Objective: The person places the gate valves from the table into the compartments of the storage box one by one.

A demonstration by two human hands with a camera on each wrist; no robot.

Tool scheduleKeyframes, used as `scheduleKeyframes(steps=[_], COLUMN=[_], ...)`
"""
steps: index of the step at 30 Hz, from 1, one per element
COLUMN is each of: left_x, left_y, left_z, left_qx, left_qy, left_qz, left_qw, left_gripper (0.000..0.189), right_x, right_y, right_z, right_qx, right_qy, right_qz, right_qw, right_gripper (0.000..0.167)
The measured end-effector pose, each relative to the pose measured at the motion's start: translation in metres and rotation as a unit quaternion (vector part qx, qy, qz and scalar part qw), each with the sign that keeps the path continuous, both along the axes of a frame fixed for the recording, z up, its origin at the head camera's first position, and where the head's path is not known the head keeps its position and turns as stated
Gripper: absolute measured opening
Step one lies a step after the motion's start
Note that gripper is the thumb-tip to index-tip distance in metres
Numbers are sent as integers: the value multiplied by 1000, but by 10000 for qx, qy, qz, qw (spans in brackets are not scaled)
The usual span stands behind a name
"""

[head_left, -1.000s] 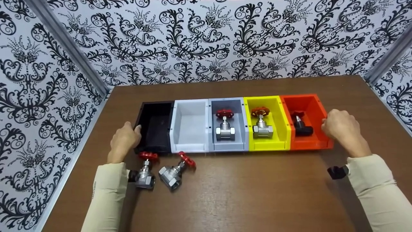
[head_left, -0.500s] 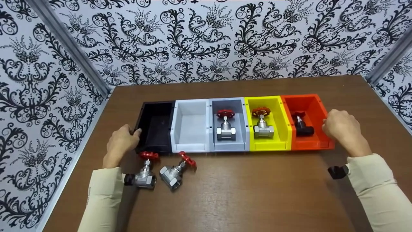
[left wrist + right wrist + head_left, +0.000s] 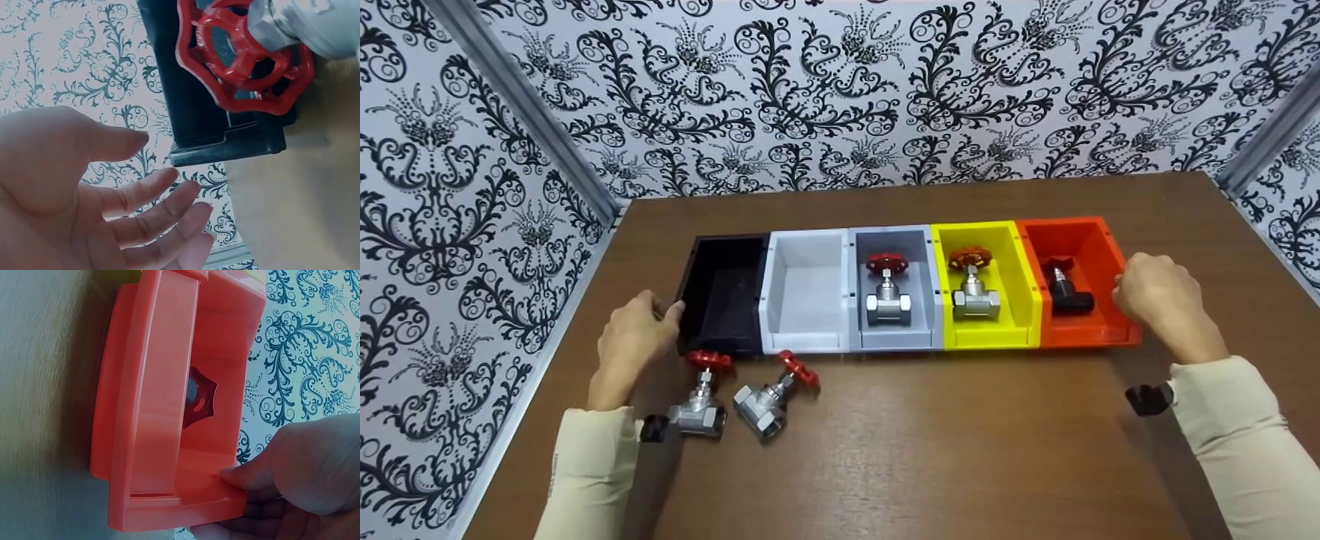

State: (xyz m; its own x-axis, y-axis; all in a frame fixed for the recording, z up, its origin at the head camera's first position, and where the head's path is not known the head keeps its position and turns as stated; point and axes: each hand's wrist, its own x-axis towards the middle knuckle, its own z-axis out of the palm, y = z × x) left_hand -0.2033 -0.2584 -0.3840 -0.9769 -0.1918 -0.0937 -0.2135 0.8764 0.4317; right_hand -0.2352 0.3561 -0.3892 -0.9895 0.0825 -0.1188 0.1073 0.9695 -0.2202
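Note:
My right hand [image 3: 1166, 304] pinches the outer side wall of the orange bin [image 3: 152, 399], thumb inside and fingers outside. That bin holds a black valve [image 3: 1069, 301] with a dark red handwheel. Just left of the black bin [image 3: 726, 300], my left hand [image 3: 634, 341] has loosely bent fingers; in the left wrist view a gap separates it from the wall. A silver gate valve [image 3: 699, 415] with a red handwheel [image 3: 247, 62] lies by the left wrist. Beside it, another silver valve [image 3: 761, 409] lies tilted on the table.
Between the end bins stand a white bin [image 3: 808, 300], a grey bin [image 3: 895, 342] and a yellow bin [image 3: 991, 340], all in one joined row. A silver valve [image 3: 888, 306] lies in the grey bin and another valve [image 3: 976, 301] in the yellow. Patterned walls surround the brown table [image 3: 930, 450].
My left hand has drawn away from the black bin's side wall, leftward and slightly towards me. The right hand keeps its hold on the orange bin. The valves stay put.

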Motion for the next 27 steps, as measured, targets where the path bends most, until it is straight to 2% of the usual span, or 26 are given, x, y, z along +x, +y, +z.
scheduleKeyframes(steps=[6,11,15,18,20,22,24,27], left_x=[7,13,15,16,16,16,16,15], left_y=[2,11,19,24,27,30,32,34], left_z=[2,4,6,6,5,4,1,-3], left_qx=[-7,77,364,774,1158,1657,2180,2861], left_qy=[-80,156,296,194,-9,-286,-603,-1066], left_qz=[-89,-298,-739,-1166,-1411,-1694,-1971,-2322], left_qw=[9999,9994,9962,9900,9832,9711,9539,9235], left_gripper=[42,39,36,36,37,35,33,30], right_x=[1,1,1,1,0,0,1,1], right_y=[0,-1,-1,-1,-1,-1,-1,-1], right_z=[0,-1,-1,0,0,0,0,0], right_qx=[15,-10,-9,-34,-58,-89,-97,-118], right_qy=[79,87,60,25,12,3,25,46], right_qz=[13,-17,-56,-68,-68,-63,-67,-87], right_qw=[10000,10000,10000,10000,10000,9999,9999,9999], right_gripper=[27,26,26,26,25,25,25,24])
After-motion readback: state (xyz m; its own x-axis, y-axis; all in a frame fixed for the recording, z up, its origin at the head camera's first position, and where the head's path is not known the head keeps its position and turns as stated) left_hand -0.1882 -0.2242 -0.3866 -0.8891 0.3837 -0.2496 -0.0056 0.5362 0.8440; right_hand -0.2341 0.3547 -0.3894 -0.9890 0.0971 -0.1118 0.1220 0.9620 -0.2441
